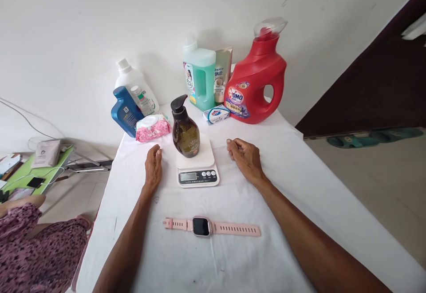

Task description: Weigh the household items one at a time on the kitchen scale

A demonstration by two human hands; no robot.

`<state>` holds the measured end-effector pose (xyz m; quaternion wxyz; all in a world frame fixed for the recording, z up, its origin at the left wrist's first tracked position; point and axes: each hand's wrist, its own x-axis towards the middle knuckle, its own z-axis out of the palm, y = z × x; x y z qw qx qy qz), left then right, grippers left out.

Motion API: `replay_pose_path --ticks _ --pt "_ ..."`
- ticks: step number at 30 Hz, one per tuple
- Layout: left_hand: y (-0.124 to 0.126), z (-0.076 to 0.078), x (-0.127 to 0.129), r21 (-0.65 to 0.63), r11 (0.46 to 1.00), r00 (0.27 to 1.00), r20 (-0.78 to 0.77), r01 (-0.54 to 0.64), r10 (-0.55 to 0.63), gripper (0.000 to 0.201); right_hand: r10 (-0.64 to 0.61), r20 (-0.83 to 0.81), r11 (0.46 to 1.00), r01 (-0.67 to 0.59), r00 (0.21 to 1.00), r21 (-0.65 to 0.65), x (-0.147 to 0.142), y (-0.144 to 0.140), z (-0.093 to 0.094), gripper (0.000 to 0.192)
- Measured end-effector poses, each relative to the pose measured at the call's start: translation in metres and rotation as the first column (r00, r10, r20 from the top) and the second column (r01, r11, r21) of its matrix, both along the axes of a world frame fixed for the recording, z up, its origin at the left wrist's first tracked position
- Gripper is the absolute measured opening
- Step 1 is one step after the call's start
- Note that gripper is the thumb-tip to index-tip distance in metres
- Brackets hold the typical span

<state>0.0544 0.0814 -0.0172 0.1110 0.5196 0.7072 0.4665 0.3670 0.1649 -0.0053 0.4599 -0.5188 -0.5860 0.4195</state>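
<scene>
A brown pump bottle (pixel 185 132) stands upright on a small white kitchen scale (pixel 197 170) in the middle of the white-covered table (pixel 293 168). My left hand (pixel 153 165) rests flat on the cloth just left of the scale, fingers together, holding nothing. On the other side of the scale lies my right hand (pixel 244 156), fingers loosely curled, also holding nothing. Neither hand touches the bottle or the scale. A pink smartwatch (pixel 211 227) lies flat in front of me, between my forearms.
Along the wall stand a red detergent jug (pixel 255 82), a green bottle (pixel 199 76), a refill pouch (pixel 221 76), a white bottle (pixel 133 82) and a blue bottle (pixel 124 111). A soap box (pixel 216 114) and pink wipes pack (pixel 152 128) lie near them. Another person's patterned clothing (pixel 36 248) is at the left.
</scene>
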Motion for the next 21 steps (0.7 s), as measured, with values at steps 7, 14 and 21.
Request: replay_pose_path --ticks 7,14,21 --pt "-0.001 0.0 -0.004 0.005 0.999 0.995 -0.089 0.04 -0.039 0.05 0.033 0.0 0.999 -0.033 0.999 -0.022 0.007 -0.001 0.002 0.041" --pt "0.0 -0.008 -0.017 0.013 0.989 0.986 -0.087 0.147 -0.145 0.043 -0.128 0.097 0.991 0.131 0.987 -0.024 0.057 0.004 0.0 0.032" --pt "0.004 -0.018 -0.018 0.055 0.991 0.993 -0.03 0.119 -0.118 0.036 -0.249 0.418 0.968 0.238 0.874 0.079 0.082 0.016 0.019 0.02"
